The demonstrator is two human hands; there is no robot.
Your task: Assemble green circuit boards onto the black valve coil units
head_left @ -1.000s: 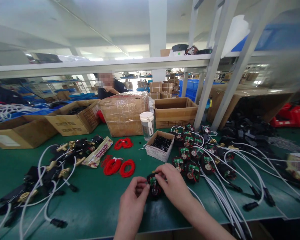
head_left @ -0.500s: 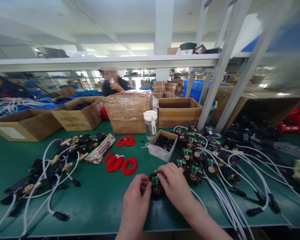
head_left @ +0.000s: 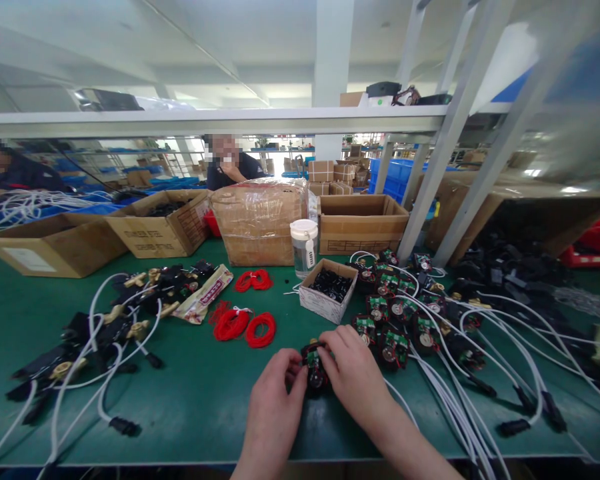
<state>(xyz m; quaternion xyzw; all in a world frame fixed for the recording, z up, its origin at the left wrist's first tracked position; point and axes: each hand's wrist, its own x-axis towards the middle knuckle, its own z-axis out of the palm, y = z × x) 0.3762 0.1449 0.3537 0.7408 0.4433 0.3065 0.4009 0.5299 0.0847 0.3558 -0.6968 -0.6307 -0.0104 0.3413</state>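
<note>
A round black housing with a green circuit board (head_left: 316,368) sits on the green table, between my two hands. From its left side, my left hand (head_left: 275,400) grips the rim with bent fingers and thumb. My right hand (head_left: 356,371) bends over the right side, its fingertips at the upper edge and on the board. Fingers hide parts of the housing. Close by on the right lie several similar housings with boards (head_left: 394,347) and white cables. A small carton of black parts (head_left: 329,307) stands just beyond my hands.
Red wire coils (head_left: 260,330) and a snack packet (head_left: 205,295) lie left of centre. Brass-fitted black assemblies (head_left: 115,327) with white cables spread at left. A lidded jug (head_left: 304,250) and cardboard boxes (head_left: 260,227) line the back. Metal shelf posts (head_left: 433,180) rise at right.
The whole view has shifted slightly to the right. Both hands stay on the same housing, with only small finger movement.
</note>
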